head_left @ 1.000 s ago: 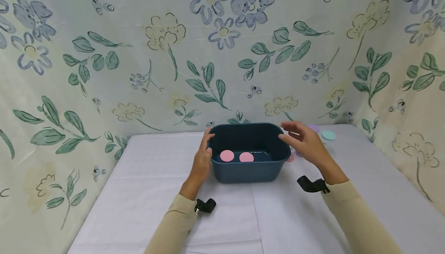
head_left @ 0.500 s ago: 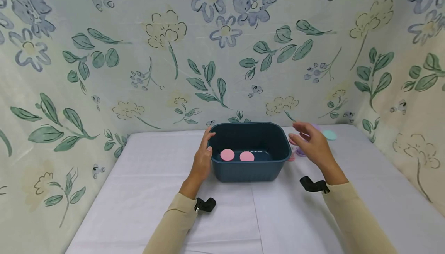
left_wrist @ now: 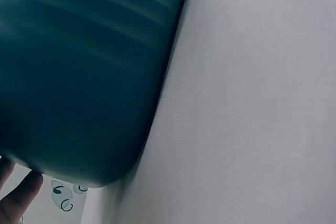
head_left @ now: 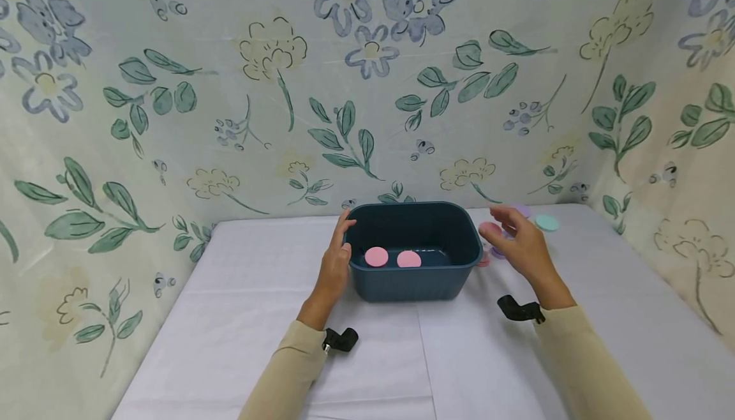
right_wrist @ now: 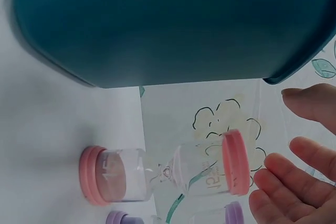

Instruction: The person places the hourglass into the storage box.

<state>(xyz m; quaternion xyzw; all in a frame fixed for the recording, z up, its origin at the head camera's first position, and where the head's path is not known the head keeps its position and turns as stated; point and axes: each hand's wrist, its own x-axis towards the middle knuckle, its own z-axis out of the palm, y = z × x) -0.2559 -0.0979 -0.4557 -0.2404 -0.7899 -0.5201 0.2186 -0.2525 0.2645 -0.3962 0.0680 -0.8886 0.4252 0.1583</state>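
A dark blue-green plastic bin (head_left: pixel 413 285) stands on the white cloth, with two pink round tops (head_left: pixel 376 256) showing inside it. My left hand (head_left: pixel 335 265) rests against its left side, fingertips at the rim; in the left wrist view the fingers (left_wrist: pixel 26 195) touch the bin's edge. Just right of the bin a pink-capped sand timer (right_wrist: pixel 237 162), marked 15, stands upright. Beside its top cap is my right hand (head_left: pixel 524 251), fingers spread and loosely bent, holding nothing. A purple-capped sand timer (right_wrist: pixel 234 213) is next to the pink one, partly out of the right wrist view.
Behind my right hand lie a light purple round top (head_left: pixel 521 210) and a teal one (head_left: pixel 547 223), their lower parts mostly hidden. White cloth covers the table (head_left: pixel 252 318). A flower-printed curtain (head_left: pixel 230 120) closes off the back and sides.
My right hand has moved right, away from the bin's right rim to the pink sand timer. The left hand and the bin stay in place.
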